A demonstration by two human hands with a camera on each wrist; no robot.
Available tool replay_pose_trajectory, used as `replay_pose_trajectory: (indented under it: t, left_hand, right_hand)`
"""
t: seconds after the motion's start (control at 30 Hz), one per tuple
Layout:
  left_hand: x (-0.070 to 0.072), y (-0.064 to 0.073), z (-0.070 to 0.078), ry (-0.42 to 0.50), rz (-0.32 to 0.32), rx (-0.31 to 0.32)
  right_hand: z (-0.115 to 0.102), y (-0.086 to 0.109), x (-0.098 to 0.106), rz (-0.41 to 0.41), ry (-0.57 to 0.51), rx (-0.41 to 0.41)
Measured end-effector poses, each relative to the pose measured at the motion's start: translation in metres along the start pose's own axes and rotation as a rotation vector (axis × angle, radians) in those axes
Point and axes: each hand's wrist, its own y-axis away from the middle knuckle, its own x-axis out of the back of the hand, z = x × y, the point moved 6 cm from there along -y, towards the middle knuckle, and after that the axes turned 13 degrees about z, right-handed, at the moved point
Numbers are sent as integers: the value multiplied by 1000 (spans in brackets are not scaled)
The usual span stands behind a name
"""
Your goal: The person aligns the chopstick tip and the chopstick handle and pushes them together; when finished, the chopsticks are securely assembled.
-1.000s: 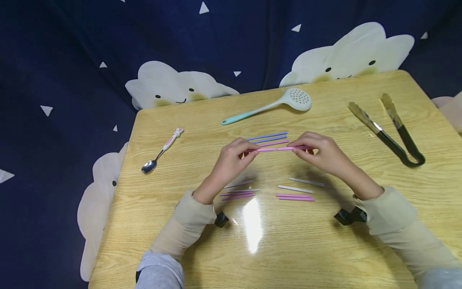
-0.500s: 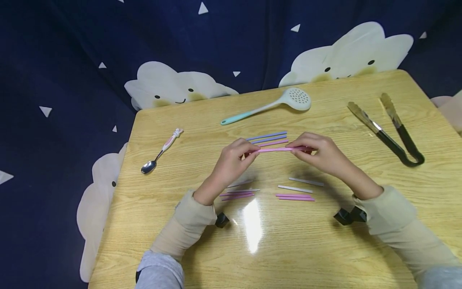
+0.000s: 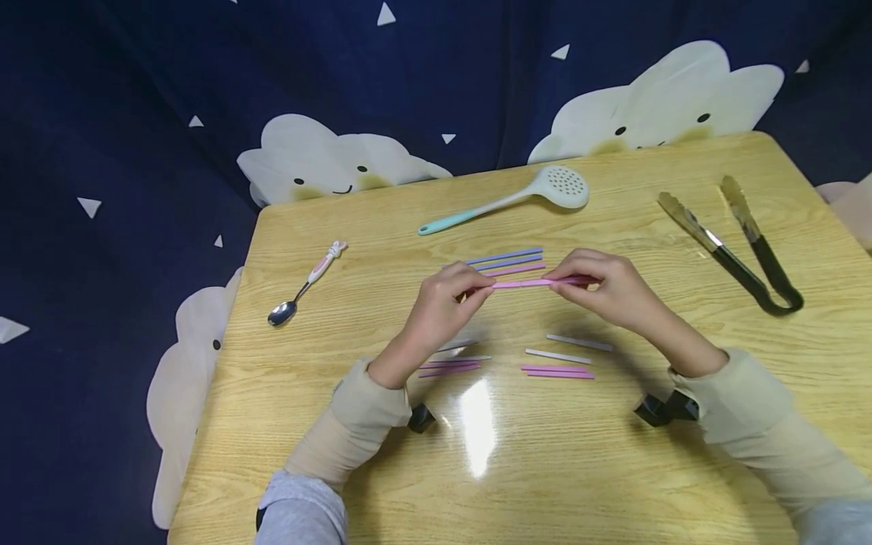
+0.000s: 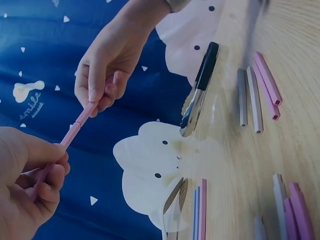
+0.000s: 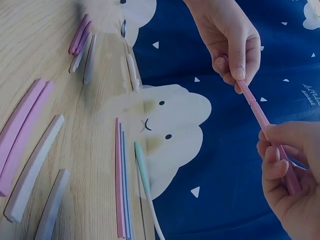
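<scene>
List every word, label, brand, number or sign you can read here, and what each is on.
"smile": on the blue curtain, in the left wrist view.
Too blurred to read: the smaller line under it.
Too small to read: the lettering at the right edge of the right wrist view.
No readable text shows on the sticks, spoon, slotted spoon or tongs.

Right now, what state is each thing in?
Held pink sticks: meeting end to end, seam visible
Left hand: pinching one
Right hand: pinching the other
Tongs: spread open
Skimmer: lying unheld
Spoon: lying unheld
Blue sticks: lying side by side
White sticks: lying loose
Other pink sticks: lying loose
</scene>
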Motion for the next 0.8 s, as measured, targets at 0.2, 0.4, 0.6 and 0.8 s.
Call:
replay_pose_trajectory:
  t: [0.2,0.4,0.6,0.8]
  left_hand:
    - [1,1,4,9,21,-21]
    - [3,1,11,27,47,-41]
    - [5,3,14,77,90,-50]
    - [6,1,13,85,103,-54]
  right_hand:
    - [-4,2,2,17,-14,-20]
    - [-11,4,5,35,-14,-27]
    - [-15,3,5,28,-31,-42]
    - [-15,2,4,8,-43,-81]
